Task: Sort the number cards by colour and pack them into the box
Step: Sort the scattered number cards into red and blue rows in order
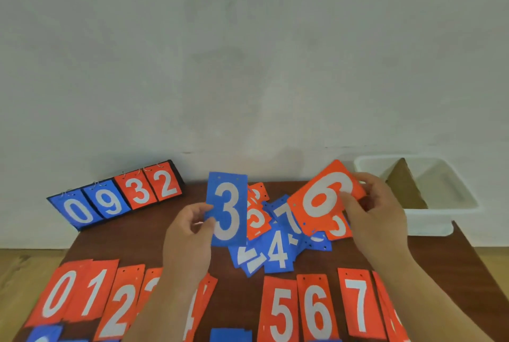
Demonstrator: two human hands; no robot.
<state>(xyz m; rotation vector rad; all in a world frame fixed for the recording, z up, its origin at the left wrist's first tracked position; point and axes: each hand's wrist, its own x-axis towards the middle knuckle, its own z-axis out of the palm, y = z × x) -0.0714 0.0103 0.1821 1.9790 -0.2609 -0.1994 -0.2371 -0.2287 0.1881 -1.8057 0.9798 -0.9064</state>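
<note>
We see both hands raised over the dark brown worktop (325, 267). Left hand (190, 234) pinches a blue card marked 3 (227, 209) by its left edge, card upright and facing us. Right hand (374, 212) grips an orange card (325, 198) by its right edge; the card is tilted, and its digit reads as a 6 or a 9, we cannot tell which.

Between and below the hands lies a loose mixed pile (278, 234) of blue and orange cards, overlapping; a blue 4 (278, 252) and a blue 7 (286, 216) show on top.

Along the near edge we note a row of orange cards (311, 311), face up: 0, 1, 2, then some hidden by the left forearm, then 5, 6, 7. A few blue cards peek in at the bottom edge.

White box (429, 216) sits at the far right of the worktop, with a brown cardboard divider (405, 190) standing inside. A flip scoreboard (118, 195) at far left reads 0 9 3 2.
</note>
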